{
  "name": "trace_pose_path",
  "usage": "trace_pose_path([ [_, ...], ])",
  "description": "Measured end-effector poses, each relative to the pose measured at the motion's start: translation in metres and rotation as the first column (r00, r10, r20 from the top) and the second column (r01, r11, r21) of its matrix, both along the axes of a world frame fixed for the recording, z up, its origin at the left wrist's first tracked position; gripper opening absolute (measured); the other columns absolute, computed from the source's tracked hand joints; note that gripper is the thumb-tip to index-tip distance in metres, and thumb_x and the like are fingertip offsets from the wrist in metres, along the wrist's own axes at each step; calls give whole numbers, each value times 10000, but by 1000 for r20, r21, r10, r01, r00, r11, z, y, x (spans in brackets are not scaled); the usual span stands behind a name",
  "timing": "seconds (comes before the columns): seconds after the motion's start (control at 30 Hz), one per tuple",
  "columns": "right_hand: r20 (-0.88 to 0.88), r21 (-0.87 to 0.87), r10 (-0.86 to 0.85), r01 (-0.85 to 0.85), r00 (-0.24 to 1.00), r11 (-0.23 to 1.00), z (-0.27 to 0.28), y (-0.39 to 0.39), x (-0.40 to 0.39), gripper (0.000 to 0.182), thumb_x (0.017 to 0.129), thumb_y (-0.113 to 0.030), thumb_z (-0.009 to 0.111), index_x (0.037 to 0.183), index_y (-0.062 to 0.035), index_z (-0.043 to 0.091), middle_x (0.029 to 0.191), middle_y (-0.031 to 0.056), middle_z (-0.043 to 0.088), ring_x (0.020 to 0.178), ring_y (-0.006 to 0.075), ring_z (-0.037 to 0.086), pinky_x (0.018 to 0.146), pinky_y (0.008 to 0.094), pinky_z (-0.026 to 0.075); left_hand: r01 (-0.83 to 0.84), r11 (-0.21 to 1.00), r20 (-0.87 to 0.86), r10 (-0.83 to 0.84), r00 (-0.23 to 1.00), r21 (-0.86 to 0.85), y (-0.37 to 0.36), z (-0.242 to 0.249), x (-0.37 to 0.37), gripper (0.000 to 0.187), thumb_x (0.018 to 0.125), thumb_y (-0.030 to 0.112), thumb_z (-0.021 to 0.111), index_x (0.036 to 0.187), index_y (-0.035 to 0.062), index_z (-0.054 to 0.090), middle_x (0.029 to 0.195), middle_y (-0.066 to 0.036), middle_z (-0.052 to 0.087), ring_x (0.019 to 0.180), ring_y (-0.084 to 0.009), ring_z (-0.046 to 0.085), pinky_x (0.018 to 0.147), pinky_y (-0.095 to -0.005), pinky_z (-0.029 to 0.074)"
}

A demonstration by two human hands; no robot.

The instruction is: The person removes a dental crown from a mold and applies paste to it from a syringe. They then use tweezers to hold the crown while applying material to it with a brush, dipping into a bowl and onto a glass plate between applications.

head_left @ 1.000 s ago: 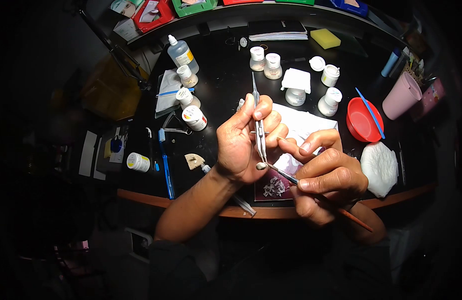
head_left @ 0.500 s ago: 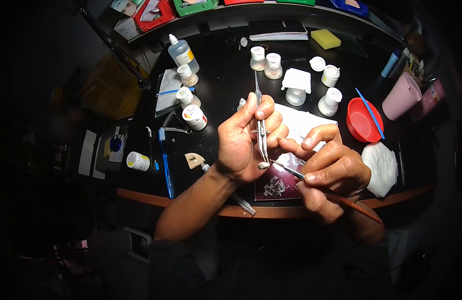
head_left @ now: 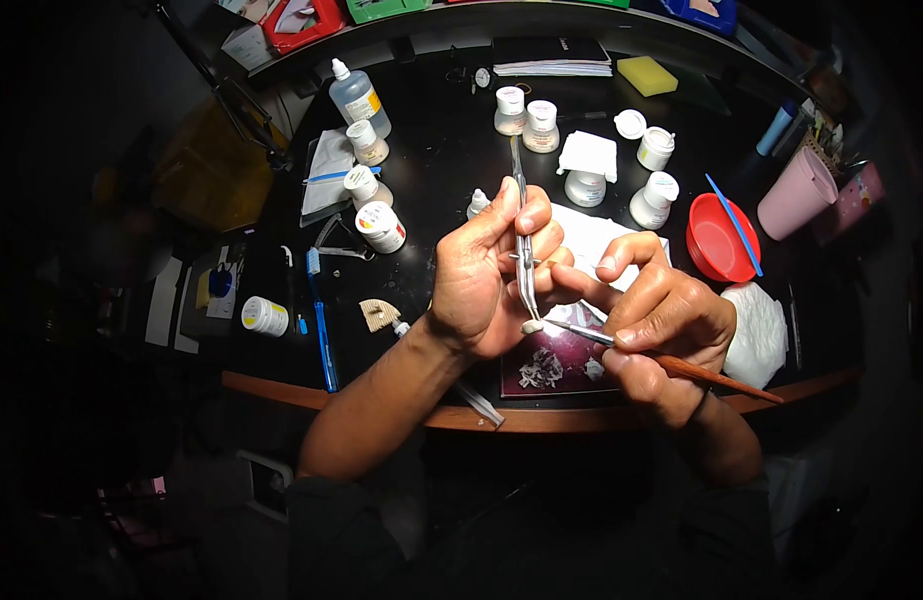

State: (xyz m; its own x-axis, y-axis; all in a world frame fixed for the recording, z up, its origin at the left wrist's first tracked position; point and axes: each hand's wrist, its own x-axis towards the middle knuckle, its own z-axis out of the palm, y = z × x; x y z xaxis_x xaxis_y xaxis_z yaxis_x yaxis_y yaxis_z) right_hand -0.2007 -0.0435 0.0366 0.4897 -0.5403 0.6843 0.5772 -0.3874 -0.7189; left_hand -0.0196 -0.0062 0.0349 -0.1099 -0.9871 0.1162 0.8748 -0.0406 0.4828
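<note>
My left hand [head_left: 481, 270] is closed on metal tweezers [head_left: 522, 220], which point downward. At their lower tips sits a small whitish piece [head_left: 531, 326]. My right hand [head_left: 671, 330] pinches a brush [head_left: 686, 369] with a reddish-brown handle and metal collar. The brush's fine tip is beside the whitish piece; whether they touch is too small to tell. Beneath the hands lies a dark red glossy slab [head_left: 571, 385] bearing a heap of whitish scraps [head_left: 541, 370]. White paper [head_left: 591, 235] lies behind it, partly covered by my fingers.
White-capped jars [head_left: 381, 228] and a liquid bottle [head_left: 360, 100] stand left. A red bowl [head_left: 719, 240], pink cup [head_left: 799, 195] and white pad [head_left: 756, 335] are right. A blue toothbrush [head_left: 322, 320] lies near the wooden edge [head_left: 541, 420]; a yellow sponge [head_left: 646, 76] is behind.
The brush handle has swung to a flatter angle, its rear end farther right. The whole view has shifted slightly. Both hands keep their holds.
</note>
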Motion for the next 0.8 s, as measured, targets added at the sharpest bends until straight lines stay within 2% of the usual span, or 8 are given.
trace_pose_path([
  [0.13,-4,-31,-3,3,1000,1000,-2,-2,-1,219,662,83,655,840,-44,654,729,59,676,835,202,609,988,428,438,4,1000,10,-4,1000,-8,0,-1,1,440,1122,444,288,834,147,438,586,67,286,518,-78,265,494,-235,261],
  [0.23,2,-32,4,-4,1000,999,-3,-2,0,225,660,86,655,843,-45,654,724,56,674,826,199,607,989,427,437,54,996,25,-53,998,-67,-2,-5,6,415,1119,451,305,849,155,412,654,39,307,561,-93,258,564,-260,315],
  [0.8,-34,-66,-18,16,999,998,1,-1,-1,259,655,120,668,850,-50,654,727,43,659,894,228,593,950,416,453,63,995,9,-63,998,-75,-2,-7,6,408,1121,448,299,858,157,409,660,42,315,566,-92,271,570,-252,341],
])
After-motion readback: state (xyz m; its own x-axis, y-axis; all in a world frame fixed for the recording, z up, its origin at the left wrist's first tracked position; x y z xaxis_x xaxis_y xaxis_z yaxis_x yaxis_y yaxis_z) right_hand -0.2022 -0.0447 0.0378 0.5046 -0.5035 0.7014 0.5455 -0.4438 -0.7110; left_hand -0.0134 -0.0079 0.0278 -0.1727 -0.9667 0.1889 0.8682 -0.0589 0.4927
